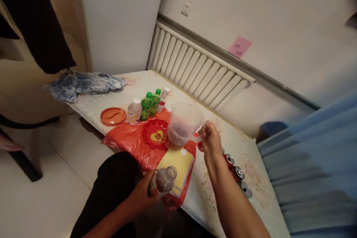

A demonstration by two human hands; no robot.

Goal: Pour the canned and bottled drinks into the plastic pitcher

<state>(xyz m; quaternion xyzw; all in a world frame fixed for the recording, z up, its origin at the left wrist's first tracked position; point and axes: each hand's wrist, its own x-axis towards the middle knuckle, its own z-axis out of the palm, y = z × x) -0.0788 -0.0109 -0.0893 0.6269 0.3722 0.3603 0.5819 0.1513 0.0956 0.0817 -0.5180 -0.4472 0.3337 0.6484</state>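
Note:
My left hand (pixel 145 193) is wrapped around a clear plastic bottle (pixel 164 181), its uncapped mouth tilted up toward the right. In my right hand (pixel 211 137) is the handle of a translucent plastic measuring jug (pixel 185 122), held upright over the table. Whether the jug's base touches anything I cannot tell. Below and left of it lies a red scalloped plate (pixel 147 134) on a red plastic bag (pixel 125 145). A yellow book or box (pixel 178 163) with a small white cap (pixel 183 152) on top sits between my hands.
Capped bottles stand behind the plate: a white-capped one (pixel 134 112), two green ones (pixel 146 107) and another clear one (pixel 164 96). An orange round lid (pixel 113 116) lies at left. Several drink cans (pixel 238 173) line the right side, partly behind my forearm. A radiator (pixel 195 59) borders the table.

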